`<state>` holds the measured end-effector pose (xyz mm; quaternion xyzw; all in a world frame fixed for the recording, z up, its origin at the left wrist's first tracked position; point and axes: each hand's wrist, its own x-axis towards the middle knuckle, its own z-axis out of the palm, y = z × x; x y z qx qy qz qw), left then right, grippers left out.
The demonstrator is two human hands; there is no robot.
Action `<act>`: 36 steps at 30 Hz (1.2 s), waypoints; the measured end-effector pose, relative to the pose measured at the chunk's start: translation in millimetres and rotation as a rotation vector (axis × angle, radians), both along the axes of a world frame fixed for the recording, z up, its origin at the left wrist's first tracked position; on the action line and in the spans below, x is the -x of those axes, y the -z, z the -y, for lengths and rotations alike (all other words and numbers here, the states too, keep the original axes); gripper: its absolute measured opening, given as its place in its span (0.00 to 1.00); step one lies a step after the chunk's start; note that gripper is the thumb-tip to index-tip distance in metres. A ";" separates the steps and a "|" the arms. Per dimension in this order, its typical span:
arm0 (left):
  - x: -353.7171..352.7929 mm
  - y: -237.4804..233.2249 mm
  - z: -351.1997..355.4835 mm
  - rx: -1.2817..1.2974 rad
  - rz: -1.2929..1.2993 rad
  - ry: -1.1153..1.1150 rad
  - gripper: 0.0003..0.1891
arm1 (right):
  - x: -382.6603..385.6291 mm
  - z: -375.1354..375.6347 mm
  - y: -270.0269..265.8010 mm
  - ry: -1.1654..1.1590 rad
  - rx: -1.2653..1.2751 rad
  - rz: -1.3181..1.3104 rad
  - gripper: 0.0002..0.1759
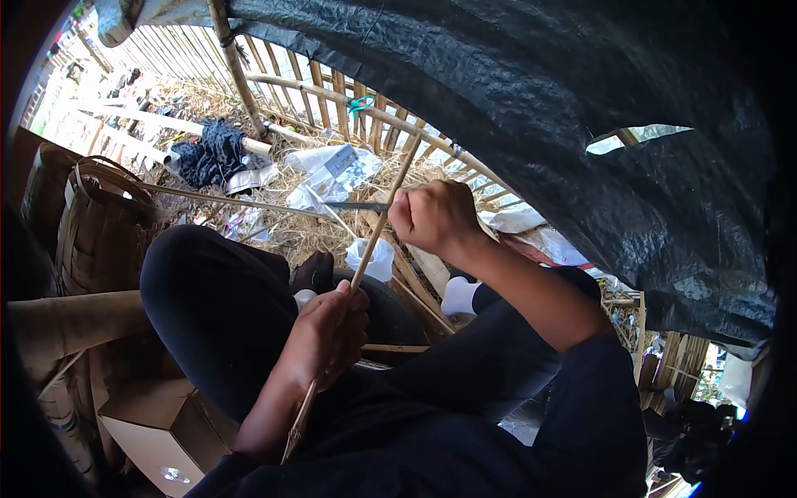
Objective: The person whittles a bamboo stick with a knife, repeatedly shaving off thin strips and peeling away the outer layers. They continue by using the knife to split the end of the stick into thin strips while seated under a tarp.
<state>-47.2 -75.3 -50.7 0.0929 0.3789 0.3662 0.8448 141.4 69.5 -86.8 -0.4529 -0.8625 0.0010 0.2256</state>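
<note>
Fingers of the left hand (324, 336) are closed around a bamboo strip (371, 253), gripping it below its middle, so that its upper part slants up past the knees and its lower end runs back towards the lap. The right hand (440, 217) is shut around the near end of a narrow dark blade (357, 206); its handle is hidden in the fist. The blade lies across the strip near the upper end and points to the left. Whether its edge bites into the strip or only rests against it, I cannot tell.

As for progress, the strip is long and slender and looks to be in one piece, with no open split to be seen. Its upper length seems fairly smooth, while the lower end looks rougher, with loose fibres, so I judge that part the less worked. How much has come off it overall does not show.

Left of the strip, a long thin rod (241, 202) reaches out from beside a woven basket (108, 236), and a cardboard box (149, 436) sits nearer the body. Beyond the strip, a white plastic bag (315, 197) lies on the littered ground.
</note>
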 end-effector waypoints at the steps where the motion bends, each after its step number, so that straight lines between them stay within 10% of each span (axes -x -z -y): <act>1: -0.8 0.0 0.8 0.005 -0.001 -0.002 0.17 | -2.5 -3.4 4.1 -0.002 0.005 -0.001 0.24; 36: 4.7 0.5 5.2 0.174 0.203 -0.044 0.17 | -18.1 -20.2 18.3 0.125 0.157 -0.060 0.23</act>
